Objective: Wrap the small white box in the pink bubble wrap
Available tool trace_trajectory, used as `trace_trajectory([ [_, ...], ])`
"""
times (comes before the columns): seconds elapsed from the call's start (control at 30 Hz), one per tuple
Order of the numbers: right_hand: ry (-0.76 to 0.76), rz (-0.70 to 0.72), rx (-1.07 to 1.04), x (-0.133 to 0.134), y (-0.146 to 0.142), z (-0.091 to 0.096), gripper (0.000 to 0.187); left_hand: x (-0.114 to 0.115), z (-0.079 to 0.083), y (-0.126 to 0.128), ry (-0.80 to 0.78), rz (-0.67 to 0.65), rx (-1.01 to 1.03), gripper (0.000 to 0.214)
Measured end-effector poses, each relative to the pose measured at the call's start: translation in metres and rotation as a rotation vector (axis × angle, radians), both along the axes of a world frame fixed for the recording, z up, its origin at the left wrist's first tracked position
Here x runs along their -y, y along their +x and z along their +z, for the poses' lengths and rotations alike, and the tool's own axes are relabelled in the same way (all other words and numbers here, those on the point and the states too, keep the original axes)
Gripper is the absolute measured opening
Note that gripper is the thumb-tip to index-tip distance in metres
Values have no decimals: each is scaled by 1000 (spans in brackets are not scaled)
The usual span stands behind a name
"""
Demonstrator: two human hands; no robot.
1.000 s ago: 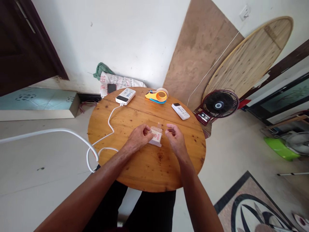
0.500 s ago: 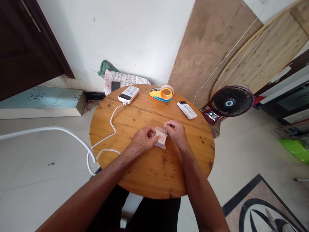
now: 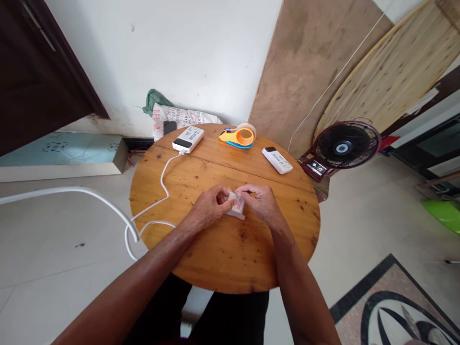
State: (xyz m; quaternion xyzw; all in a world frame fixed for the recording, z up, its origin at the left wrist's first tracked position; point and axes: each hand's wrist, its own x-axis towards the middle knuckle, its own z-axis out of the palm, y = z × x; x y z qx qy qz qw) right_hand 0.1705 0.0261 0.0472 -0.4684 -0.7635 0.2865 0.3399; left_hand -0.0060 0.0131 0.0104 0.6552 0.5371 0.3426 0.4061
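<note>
A small white packet with red print (image 3: pixel 237 206) lies near the middle of a round wooden table (image 3: pixel 223 249). My left hand (image 3: pixel 208 207) is closed on the packet's left edge, fingers pinched. My right hand (image 3: pixel 261 202) pinches its top right edge, and most of the packet is covered by both hands. The fingertips of the two hands nearly meet above it.
At the table's far side lie a white power bank (image 3: pixel 188 138) with a white cable (image 3: pixel 163 184) trailing off the left edge, a yellow tape dispenser (image 3: pixel 239 135) and a white remote (image 3: pixel 276 160). A floor fan (image 3: pixel 343 146) stands to the right, wooden boards lean on the wall.
My right hand came in from the right and closed on the packet. Both hands now pinch it closer together, covering more of it.
</note>
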Motion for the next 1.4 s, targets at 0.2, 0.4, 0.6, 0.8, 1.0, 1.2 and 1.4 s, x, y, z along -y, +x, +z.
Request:
trace_trajectory([
  [0.2, 114, 185, 174, 4, 6, 7, 20, -1, -2, -2, -11, -18, 38, 31],
  [0.4, 139, 272, 274, 8, 11, 12, 21, -1, -1, -2, -2, 3, 55, 24],
  [0.6, 196, 278, 281, 2, 19, 2, 20, 0, 4, -2, -66, 2, 150, 25],
  [0.8, 98, 355, 275, 4, 22, 8, 21, 0, 3, -1, 13, -15, 51, 25],
  [1.0, 56, 286, 153, 6, 24, 15, 18, 0, 5, -1, 2, -10, 29, 21],
  [1.2, -165, 62, 39, 2, 19, 5, 31, 1, 5, -1, -6, -3, -12, 22],
  [1.4, -407, 101, -126, -4, 3, -17, 40, -1, 1, -1, -2, 7, -22, 26],
])
